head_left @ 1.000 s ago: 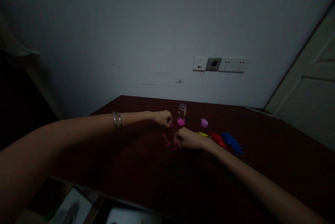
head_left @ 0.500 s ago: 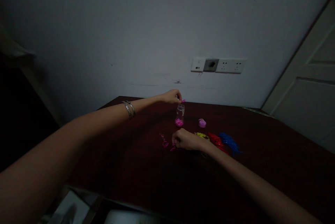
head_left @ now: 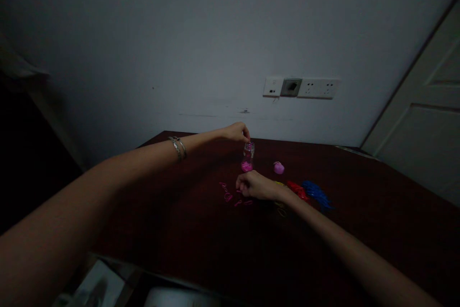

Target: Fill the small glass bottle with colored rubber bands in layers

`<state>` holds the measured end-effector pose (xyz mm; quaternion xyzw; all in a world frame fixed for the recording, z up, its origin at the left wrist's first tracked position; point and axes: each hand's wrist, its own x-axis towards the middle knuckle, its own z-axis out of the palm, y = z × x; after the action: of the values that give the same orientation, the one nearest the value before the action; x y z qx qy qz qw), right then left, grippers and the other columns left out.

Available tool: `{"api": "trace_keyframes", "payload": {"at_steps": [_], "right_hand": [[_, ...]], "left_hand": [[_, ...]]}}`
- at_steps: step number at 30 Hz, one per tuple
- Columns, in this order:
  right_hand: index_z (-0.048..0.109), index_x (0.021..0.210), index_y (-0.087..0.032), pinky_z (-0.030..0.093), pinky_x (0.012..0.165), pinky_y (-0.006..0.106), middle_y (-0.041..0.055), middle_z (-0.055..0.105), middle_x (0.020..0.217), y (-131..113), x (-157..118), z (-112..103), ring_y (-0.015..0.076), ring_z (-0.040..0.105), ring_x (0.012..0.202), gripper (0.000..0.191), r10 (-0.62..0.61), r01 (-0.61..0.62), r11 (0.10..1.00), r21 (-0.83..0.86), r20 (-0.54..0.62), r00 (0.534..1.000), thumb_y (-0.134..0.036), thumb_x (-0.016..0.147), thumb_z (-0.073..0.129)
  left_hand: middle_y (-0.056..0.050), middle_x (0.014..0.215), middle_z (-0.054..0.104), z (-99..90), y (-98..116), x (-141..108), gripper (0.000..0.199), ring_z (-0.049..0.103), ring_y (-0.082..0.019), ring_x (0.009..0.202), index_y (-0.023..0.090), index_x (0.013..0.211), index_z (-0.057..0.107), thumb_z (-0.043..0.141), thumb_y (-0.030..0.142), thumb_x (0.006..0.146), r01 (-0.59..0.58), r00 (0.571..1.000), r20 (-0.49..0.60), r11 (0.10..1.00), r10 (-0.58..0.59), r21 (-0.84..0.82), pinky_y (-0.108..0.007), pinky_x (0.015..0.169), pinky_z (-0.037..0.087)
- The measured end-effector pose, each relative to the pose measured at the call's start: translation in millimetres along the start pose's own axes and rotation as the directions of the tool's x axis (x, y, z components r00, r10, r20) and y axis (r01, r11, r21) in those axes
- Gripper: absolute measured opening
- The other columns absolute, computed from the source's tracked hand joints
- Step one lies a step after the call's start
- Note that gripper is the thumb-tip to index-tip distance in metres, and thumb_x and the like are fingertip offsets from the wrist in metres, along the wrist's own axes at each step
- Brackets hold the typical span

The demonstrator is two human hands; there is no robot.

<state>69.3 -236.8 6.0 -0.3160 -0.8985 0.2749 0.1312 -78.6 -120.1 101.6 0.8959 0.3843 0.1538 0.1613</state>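
A small clear glass jar (head_left: 248,153) stands upright with pink rubber bands (head_left: 246,166) at its bottom. Over its mouth, my left hand (head_left: 237,131) is closed in a pinch, and a pink rubber band (head_left: 249,145) shows just under the fingertips at the rim. My right hand (head_left: 257,185) is lower, in front of the jar, its fingers pinched together with a bit of pink at the tips. Several loose pink rubber bands (head_left: 228,197) lie on the table beside and below that hand. A rounded pink lid-like piece (head_left: 279,168) sits right of the jar.
Right of my right hand lie piles of red rubber bands (head_left: 297,190) and blue rubber bands (head_left: 316,194); yellow bands (head_left: 281,210) are partly hidden by the wrist. The dark red table (head_left: 201,235) meets a wall with sockets (head_left: 316,88). A door (head_left: 434,110) stands at right.
My left hand has brought the pink rubber band down to the jar's mouth. My right hand has lifted slightly from the loose pink bands, showing more of them.
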Motion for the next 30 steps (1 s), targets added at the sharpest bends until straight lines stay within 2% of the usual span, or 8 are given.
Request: {"api": "trace_keyframes", "payload": {"at_steps": [3,6,10,13,19,30], "right_hand": [[0.062,0.081,-0.012,0.039,0.051,0.02,-0.0004,0.057,0.064,1.7,3.8,-14.5,0.0091,0.05,0.055,0.023,0.019,-0.012,0.99,0.141,-0.054,0.998,-0.005,0.063,0.051],[0.061,0.081,-0.013,0.044,0.06,0.023,0.0016,0.061,0.071,4.2,8.7,-41.8,0.0111,0.055,0.063,0.018,0.03,0.03,0.957,0.288,-0.204,0.978,-0.01,0.065,0.054],[0.061,0.079,-0.015,0.046,0.065,0.026,0.0037,0.064,0.075,12.0,19.0,-80.3,0.013,0.058,0.069,0.013,0.055,0.113,0.942,0.317,-0.478,0.877,-0.021,0.068,0.059],[0.062,0.076,-0.014,0.046,0.063,0.026,0.0037,0.064,0.071,20.4,28.1,-95.0,0.0135,0.058,0.066,0.014,0.072,0.087,0.966,0.245,-0.573,0.816,-0.022,0.066,0.063],[0.065,0.073,-0.013,0.045,0.06,0.026,0.0046,0.065,0.068,36.2,42.1,-93.9,0.0139,0.058,0.063,0.013,0.097,0.02,0.982,0.188,-0.594,0.798,-0.022,0.065,0.064],[0.068,0.074,-0.013,0.044,0.061,0.026,0.0046,0.067,0.069,35.7,39.0,-96.0,0.0149,0.059,0.064,0.015,0.131,-0.068,0.989,0.131,-0.562,0.817,-0.025,0.067,0.062]], "left_hand": [[-0.004,0.066,0.064,-1.1,1.8,-1.5,0.023,0.048,-0.009,0.057,0.008,0.081,0.071,0.059,0.021,0.066,0.003,1.0,-0.019,1.0,-0.003,0.003,-0.021,0.056,0.035],[-0.004,0.065,0.063,-4.0,5.0,-5.1,0.025,0.047,-0.008,0.056,0.006,0.08,0.071,0.055,0.021,0.069,-0.009,0.997,-0.071,1.0,0.009,-0.005,-0.021,0.055,0.034],[-0.003,0.066,0.062,-7.0,1.8,-15.9,0.026,0.048,-0.009,0.059,0.007,0.077,0.07,0.05,0.023,0.072,0.028,0.989,-0.146,0.999,-0.033,-0.035,-0.021,0.057,0.034],[-0.004,0.068,0.063,-7.8,-3.6,-29.2,0.027,0.05,-0.01,0.062,0.007,0.079,0.069,0.051,0.025,0.072,0.071,0.985,-0.154,0.996,-0.078,-0.047,-0.022,0.059,0.036],[-0.005,0.07,0.063,-5.2,-7.2,-50.9,0.029,0.05,-0.011,0.063,0.007,0.081,0.069,0.053,0.029,0.073,0.127,0.987,-0.094,0.991,-0.129,-0.027,-0.022,0.059,0.035],[-0.004,0.068,0.062,11.7,-6.9,-54.5,0.029,0.05,-0.01,0.059,0.007,0.084,0.069,0.052,0.028,0.074,0.135,0.989,-0.055,0.99,-0.138,-0.047,-0.021,0.056,0.035]]}}
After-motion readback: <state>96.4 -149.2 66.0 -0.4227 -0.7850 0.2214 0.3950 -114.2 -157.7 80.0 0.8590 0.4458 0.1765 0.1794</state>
